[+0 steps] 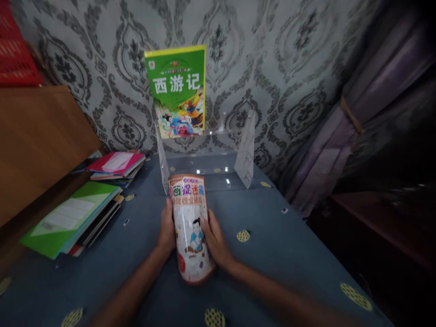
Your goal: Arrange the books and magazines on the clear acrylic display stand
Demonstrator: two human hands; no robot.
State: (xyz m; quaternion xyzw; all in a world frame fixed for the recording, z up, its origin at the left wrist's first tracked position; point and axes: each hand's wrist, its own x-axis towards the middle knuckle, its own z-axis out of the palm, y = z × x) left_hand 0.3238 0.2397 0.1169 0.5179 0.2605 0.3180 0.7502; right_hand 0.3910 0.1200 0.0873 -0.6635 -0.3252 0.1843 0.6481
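The left hand (166,229) and the right hand (217,240) hold a bowed picture book (191,227) between them over the middle of the table (265,277), its cover bulging toward the camera and its top end pointing to the far edge. The left hand is partly closed on the book's left side, most of its fingers hidden; the right hand is partly closed on the opposite side, its thumb along the cover and its other fingers mostly out of sight. Whether the book's lower end touches the table cannot be told. Just beyond it, near the far edge, stands a clear stand (245,150), with a green book (177,97) upright at the left end of its upper level. Along the left edge lie two stacks: a green-topped stack (73,215) nearer the camera and a pink-topped stack (117,163) toward the far left corner. A wooden panel (41,141) rises beside that edge, patterned wallpaper (272,50) covers the wall past the far edge, and a tied curtain (327,131) hangs by the far right corner.
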